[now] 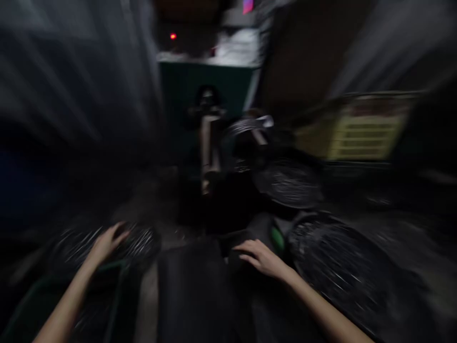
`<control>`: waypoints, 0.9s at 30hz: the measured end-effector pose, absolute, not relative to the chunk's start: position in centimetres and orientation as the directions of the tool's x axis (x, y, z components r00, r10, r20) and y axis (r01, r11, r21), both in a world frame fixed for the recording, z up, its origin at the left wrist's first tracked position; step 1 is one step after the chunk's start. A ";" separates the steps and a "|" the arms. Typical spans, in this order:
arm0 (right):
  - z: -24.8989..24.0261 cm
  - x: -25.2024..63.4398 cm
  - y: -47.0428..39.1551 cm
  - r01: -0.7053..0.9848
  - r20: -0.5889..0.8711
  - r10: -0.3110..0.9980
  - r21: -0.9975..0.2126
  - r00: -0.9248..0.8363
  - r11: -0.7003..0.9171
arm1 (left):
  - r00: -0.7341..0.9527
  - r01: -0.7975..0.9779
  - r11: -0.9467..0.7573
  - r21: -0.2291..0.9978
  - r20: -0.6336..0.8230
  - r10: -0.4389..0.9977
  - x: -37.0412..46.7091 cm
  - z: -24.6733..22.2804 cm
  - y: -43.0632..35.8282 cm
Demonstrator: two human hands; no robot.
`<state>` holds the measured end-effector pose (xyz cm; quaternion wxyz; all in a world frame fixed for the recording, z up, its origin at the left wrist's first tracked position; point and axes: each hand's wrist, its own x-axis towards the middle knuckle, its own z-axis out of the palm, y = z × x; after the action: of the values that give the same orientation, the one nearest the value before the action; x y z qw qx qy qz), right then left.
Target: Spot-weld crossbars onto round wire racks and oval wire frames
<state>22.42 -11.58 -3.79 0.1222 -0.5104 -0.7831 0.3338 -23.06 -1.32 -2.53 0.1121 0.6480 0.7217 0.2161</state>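
The view is dark and smeared by motion. At the lower left my left hand [109, 242] is over a heap of shiny dark items [141, 243], its fingers apart and curved; whether it touches them I cannot tell. My right hand [260, 257] reaches in from the lower right, fingers spread, with nothing visible in it. It is beside a dark rounded object with a green patch [277, 238]. To its right lies a large round dark container [335, 257] with glossy contents.
A green crate [116, 300] stands at the lower left. Ahead are a dark green panel [228, 83] with a machine part [207, 102], another round container [289, 183] and a yellow slatted crate [369, 133]. A red light [173, 36] glows at the top.
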 end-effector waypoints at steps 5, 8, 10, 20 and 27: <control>1.3 28.7 -6.6 0.771 0.330 0.939 -0.571 -0.099 0.282 | 0.182 0.682 -0.137 0.718 0.015 0.983 -13.5 -9.0 -3.3; 5.8 31.6 -2.4 0.810 0.545 0.836 -0.519 0.067 0.274 | 0.195 0.604 -0.178 0.777 0.073 0.978 -8.8 -11.5 -6.4; 8.6 33.5 0.9 0.871 0.598 0.792 -0.446 0.120 0.205 | 0.148 0.606 -0.172 0.777 0.102 0.984 -7.0 -12.7 -8.0; 5.4 44.9 5.7 0.910 -0.071 0.913 -0.079 0.402 -0.407 | 0.050 0.668 -0.201 0.716 0.227 0.973 -7.5 -15.2 -9.5; 2.0 42.1 7.8 0.920 -0.152 0.916 -0.075 0.370 -0.384 | 0.163 0.669 -0.300 0.680 0.260 0.952 -7.2 -15.5 -9.2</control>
<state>42.12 7.80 1.96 -0.0112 -0.8276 -0.5549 0.0846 -7.19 -9.16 -15.51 0.2102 0.7330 0.5529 0.3359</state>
